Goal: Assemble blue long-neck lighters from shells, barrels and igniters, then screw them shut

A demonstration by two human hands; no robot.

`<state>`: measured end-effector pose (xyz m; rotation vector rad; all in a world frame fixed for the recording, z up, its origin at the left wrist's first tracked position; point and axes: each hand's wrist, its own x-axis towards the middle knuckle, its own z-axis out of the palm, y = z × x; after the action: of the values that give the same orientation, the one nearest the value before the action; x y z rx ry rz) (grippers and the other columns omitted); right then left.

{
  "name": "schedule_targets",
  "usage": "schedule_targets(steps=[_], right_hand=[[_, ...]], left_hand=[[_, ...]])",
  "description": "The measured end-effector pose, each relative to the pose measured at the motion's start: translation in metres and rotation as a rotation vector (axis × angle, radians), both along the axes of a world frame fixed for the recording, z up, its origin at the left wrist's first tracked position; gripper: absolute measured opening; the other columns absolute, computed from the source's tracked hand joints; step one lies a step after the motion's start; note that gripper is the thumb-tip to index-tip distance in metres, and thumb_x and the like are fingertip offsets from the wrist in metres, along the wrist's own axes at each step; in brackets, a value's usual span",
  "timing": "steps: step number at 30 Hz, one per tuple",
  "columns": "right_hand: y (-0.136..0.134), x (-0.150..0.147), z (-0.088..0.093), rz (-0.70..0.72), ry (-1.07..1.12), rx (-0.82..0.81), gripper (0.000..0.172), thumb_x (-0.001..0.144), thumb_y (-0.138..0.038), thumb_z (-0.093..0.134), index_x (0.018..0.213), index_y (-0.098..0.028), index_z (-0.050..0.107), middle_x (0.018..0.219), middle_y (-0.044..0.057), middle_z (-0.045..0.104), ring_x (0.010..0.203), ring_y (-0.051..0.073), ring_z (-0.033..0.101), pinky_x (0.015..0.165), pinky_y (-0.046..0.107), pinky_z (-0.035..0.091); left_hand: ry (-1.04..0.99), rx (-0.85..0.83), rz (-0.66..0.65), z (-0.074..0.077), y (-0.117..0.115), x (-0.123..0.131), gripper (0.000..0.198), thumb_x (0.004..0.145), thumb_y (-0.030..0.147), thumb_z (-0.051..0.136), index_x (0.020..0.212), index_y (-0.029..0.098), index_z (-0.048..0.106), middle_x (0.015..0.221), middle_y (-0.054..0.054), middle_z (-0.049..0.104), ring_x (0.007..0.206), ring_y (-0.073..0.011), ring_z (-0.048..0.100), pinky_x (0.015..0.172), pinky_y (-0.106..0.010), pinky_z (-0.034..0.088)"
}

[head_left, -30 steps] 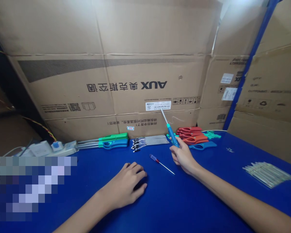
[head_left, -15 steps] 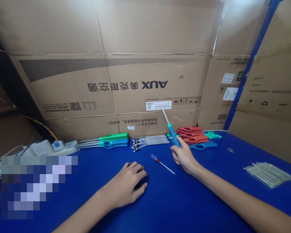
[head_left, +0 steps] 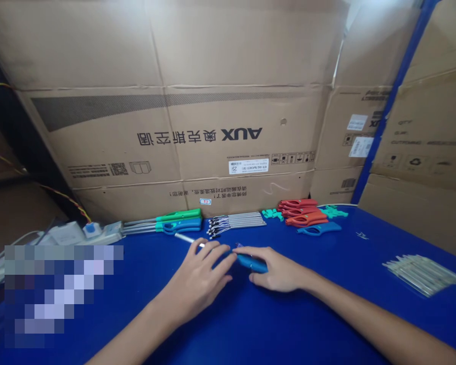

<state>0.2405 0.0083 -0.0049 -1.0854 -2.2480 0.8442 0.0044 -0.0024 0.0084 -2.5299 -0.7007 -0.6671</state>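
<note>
Cardboard (head_left: 197,111) backs a blue table (head_left: 137,329); at centre, the right hand (head_left: 281,271) grips a blue lighter (head_left: 254,264). Its rod (head_left: 188,239) points left, beneath the left hand (head_left: 201,281), whose curled fingers' hold cannot be told.

Both hands raised to the centre, forearms bare and converging from the lower left and lower right.
The left hand (head_left: 203,274), its back toward the viewer, curves its fingers rightward, with the thumb below the forefinger; the wrist is nearly straight. The right hand (head_left: 283,271) points leftward in a grip, forefinger extended above, thumb set apart beneath, its remaining fingers largely hidden. The two forefingers' tips lie close together; whether they touch cannot be told.
</note>
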Motion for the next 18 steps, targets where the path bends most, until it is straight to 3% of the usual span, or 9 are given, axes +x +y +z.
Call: schedule_targets(steps=[2,5,10,15,18], right_hand=[[-0.007,-0.005,0.0,-0.008,-0.078,0.028,0.064,0.072,-0.02,0.062,0.135,-0.024,0.053,0.123,0.008,0.063,0.109,0.026,0.058,0.096,0.04,0.044],[-0.015,-0.01,0.002,-0.03,-0.095,0.032,0.054,0.075,-0.026,0.063,0.129,-0.025,0.055,0.093,0.004,0.069,0.083,0.021,0.063,0.08,0.034,0.05],[-0.012,-0.006,0.002,-0.131,-0.026,0.142,0.046,0.081,-0.036,0.062,0.125,-0.023,0.057,0.109,0.007,0.067,0.089,0.021,0.063,0.082,0.033,0.05],[-0.002,0.005,-0.004,-0.168,-0.046,0.24,0.035,0.087,-0.036,0.056,0.119,-0.023,0.06,0.103,0.007,0.068,0.079,0.019,0.063,0.075,0.032,0.051],[0.003,0.011,-0.006,-0.177,-0.041,0.298,0.031,0.088,-0.035,0.053,0.116,-0.022,0.061,0.101,0.007,0.068,0.081,0.019,0.063,0.074,0.033,0.052]], left_hand=[[0.058,-0.032,-0.018,-0.002,-0.001,0.003,0.018,0.096,0.019,0.047,0.11,0.018,0.058,0.107,-0.008,0.067,0.1,-0.0252,0.057,0.095,-0.05,0.039],[0.053,-0.04,-0.022,-0.006,0.001,0.003,0.025,0.098,0.011,0.037,0.108,0.015,0.059,0.091,-0.006,0.068,0.087,-0.0198,0.059,0.095,-0.045,0.04],[-0.011,-0.039,0.07,-0.007,0.018,-0.011,0.027,0.097,0.012,0.038,0.111,0.015,0.061,0.098,-0.009,0.069,0.093,-0.0215,0.06,0.101,-0.045,0.039],[-0.069,-0.083,0.242,0.001,0.046,-0.041,0.026,0.095,0.013,0.042,0.105,0.015,0.066,0.101,-0.012,0.069,0.097,-0.024,0.059,0.092,-0.041,0.046],[-0.123,-0.108,0.372,0.01,0.063,-0.062,0.023,0.094,0.016,0.046,0.103,0.017,0.068,0.101,-0.012,0.069,0.101,-0.0273,0.056,0.09,-0.047,0.045]])
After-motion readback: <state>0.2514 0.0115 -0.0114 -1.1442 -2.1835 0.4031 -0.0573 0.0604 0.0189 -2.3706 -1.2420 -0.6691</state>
